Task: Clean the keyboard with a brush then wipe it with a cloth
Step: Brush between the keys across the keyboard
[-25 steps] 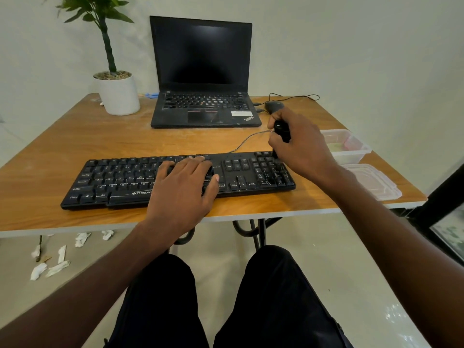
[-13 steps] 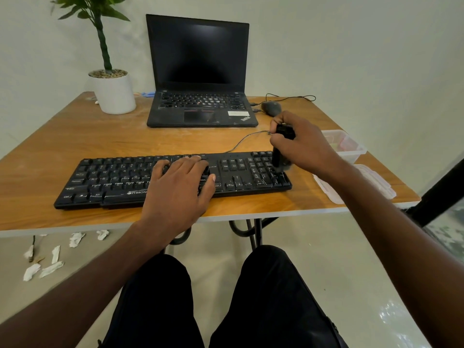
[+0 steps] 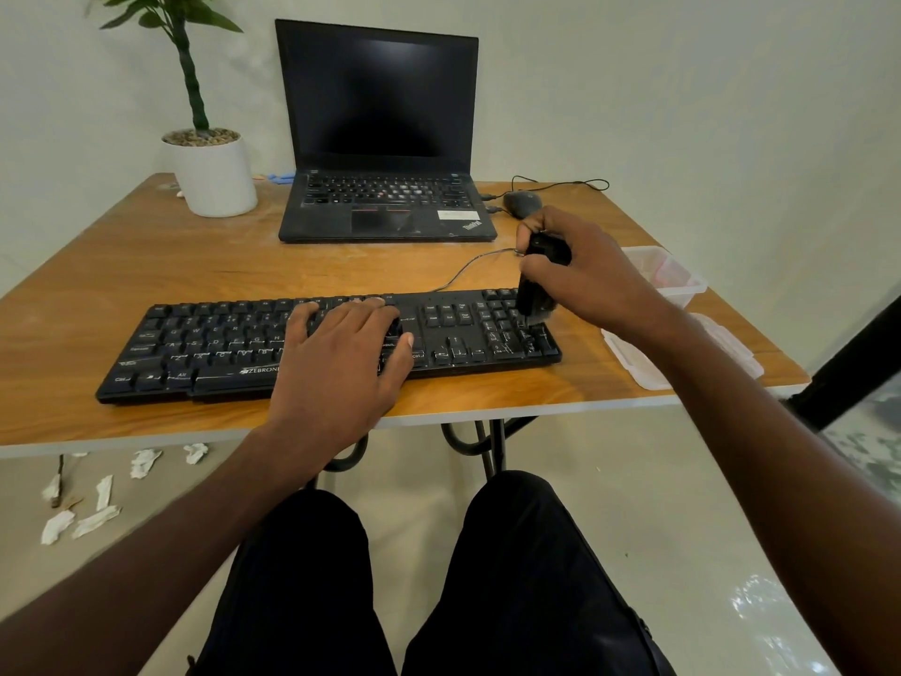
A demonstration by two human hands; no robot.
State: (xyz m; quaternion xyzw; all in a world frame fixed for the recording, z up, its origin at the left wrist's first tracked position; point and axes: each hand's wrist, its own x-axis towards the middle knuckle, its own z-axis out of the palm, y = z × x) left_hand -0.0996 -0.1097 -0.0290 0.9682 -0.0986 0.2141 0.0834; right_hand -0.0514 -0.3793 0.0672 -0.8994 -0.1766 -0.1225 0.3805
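A black keyboard (image 3: 205, 344) lies along the near edge of the wooden table (image 3: 146, 265). My left hand (image 3: 341, 363) rests flat on the middle keys, fingers straight, pressing the keyboard down. My right hand (image 3: 585, 270) grips a black brush (image 3: 536, 285) held upright, its grey bristles touching the number pad at the keyboard's right end. The keyboard's cable runs back from its top edge toward my right hand. No cloth is visible.
A black laptop (image 3: 380, 139) stands open at the back, a mouse (image 3: 521, 203) to its right and a white plant pot (image 3: 217, 175) to its left. A clear plastic box (image 3: 677, 280) and its lid (image 3: 731, 344) sit at the right edge. Paper scraps litter the floor (image 3: 97, 505).
My right hand has drawn the brush toward me, from the keyboard's top right corner down onto the number pad keys. My left hand has stayed on the middle keys.
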